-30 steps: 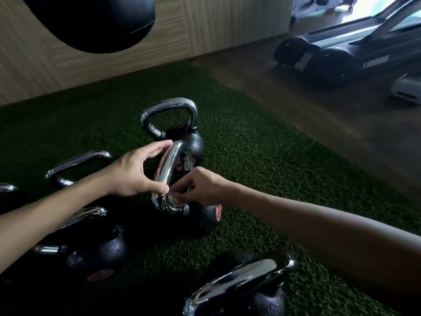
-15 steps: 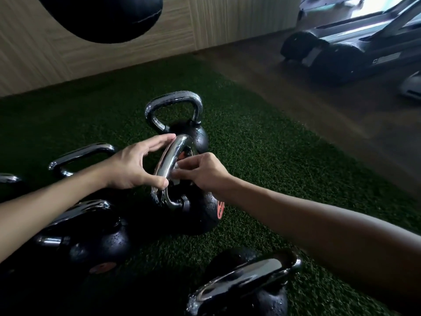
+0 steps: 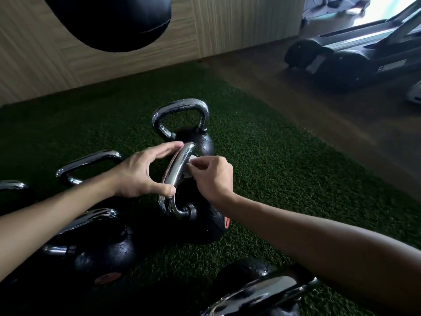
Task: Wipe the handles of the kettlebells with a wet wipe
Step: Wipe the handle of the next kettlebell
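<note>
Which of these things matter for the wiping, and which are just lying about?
In the job: wet wipe, right hand, left hand, centre kettlebell handle, far kettlebell, left kettlebells, near kettlebell.
Lying about: black rounded object overhead, treadmill, green turf.

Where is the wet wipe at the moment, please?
In the head view, near centre, the wet wipe is pinched in the right hand against the middle kettlebell's chrome handle, opposite the left hand.

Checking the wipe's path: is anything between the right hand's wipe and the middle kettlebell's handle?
Nothing visible. The right hand presses the wet wipe against the chrome handle; the left hand holds its other side.
</note>
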`<move>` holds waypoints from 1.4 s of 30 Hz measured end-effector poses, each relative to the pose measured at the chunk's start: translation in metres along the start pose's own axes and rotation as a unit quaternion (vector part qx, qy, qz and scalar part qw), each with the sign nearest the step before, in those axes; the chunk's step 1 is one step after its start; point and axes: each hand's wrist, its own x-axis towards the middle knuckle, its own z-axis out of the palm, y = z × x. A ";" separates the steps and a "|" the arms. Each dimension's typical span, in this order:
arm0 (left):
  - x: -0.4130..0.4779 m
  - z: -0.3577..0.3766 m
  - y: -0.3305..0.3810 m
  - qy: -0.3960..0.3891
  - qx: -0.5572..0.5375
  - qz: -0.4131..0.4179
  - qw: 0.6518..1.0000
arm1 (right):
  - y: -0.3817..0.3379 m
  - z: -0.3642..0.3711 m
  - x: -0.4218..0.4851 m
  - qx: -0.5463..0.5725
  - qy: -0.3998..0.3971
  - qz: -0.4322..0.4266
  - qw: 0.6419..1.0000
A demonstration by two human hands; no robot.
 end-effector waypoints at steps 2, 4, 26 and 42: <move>0.000 -0.001 -0.001 0.000 0.001 -0.001 1.000 | 0.000 -0.001 0.003 -0.001 0.022 -0.002 1.000; 0.001 -0.002 -0.003 0.000 0.002 0.000 1.000 | 0.000 -0.001 0.009 0.001 0.046 0.005 0.999; -0.005 0.017 0.015 0.014 0.017 -0.006 1.000 | 0.029 -0.046 0.022 -0.009 0.002 -0.003 1.000; -0.068 0.093 0.053 0.291 0.032 -0.116 0.949 | -0.045 -0.070 0.105 -0.214 -0.344 -0.212 0.889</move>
